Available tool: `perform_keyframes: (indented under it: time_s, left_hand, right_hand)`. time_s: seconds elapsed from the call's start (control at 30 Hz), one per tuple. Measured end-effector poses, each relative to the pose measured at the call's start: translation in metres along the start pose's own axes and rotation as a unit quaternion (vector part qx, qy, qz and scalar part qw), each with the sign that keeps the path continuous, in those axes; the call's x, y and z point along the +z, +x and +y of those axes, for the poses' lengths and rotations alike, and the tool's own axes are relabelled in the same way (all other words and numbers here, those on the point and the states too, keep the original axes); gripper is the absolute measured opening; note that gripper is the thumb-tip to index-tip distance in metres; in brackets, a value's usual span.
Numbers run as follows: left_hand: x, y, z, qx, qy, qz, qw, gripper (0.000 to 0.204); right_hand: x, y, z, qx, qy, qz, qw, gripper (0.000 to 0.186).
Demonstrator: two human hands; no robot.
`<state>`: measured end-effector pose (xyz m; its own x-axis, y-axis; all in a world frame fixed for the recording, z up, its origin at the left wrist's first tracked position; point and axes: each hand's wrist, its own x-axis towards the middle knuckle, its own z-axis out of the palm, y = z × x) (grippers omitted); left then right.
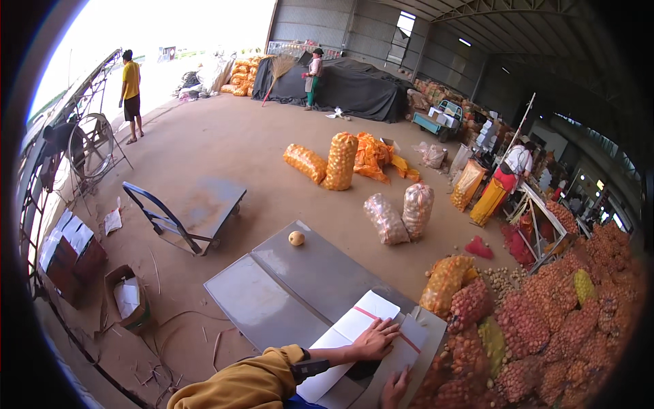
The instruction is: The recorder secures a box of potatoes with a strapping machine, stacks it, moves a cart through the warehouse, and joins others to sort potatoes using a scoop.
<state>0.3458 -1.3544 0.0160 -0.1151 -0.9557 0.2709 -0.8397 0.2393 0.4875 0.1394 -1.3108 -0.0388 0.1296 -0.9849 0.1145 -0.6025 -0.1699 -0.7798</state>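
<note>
A white cardboard carton with red stripes [335,339] lies partly folded across the near end of a grey metal table [286,273]. My left hand [375,339] rests flat on its upper panel beside a red stripe, fingers stretched out. At the carton's near right edge is my right hand [395,390], its fingers closed around the cardboard; part of this hand is hidden. Between my hands and the lower panel a dark gap [362,370] shows. A single round tan onion or potato [296,238] sits by the table's far edge, away from both hands.
A flatbed trolley [211,204] stands beyond the table. Left are an open carton [127,298] and stacked boxes [71,249]. Filled net sacks [340,161] stand ahead; many more [538,327] are heaped right. Other people [132,88] are farther off, one near a dark tarpaulin [361,85].
</note>
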Motion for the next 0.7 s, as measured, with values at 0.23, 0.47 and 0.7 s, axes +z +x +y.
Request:
perform_keyframes:
  time_s: [0.23,0.47,0.7]
  left_hand:
    - [-0.037,-0.146,0.011,-0.078,0.051,-0.062,0.994,0.063]
    - [-0.055,-0.191,0.030,-0.145,0.064,-0.065,0.985,0.063]
    - [-0.062,-0.179,0.025,-0.149,0.044,-0.019,0.988,0.056]
  right_hand:
    - [-0.020,-0.094,0.009,-0.170,-0.096,0.057,0.979,0.051]
    - [0.042,-0.127,0.162,-0.002,-0.039,0.058,0.998,0.047]
    - [-0.021,-0.127,0.001,-0.246,0.009,-0.017,0.969,0.080]
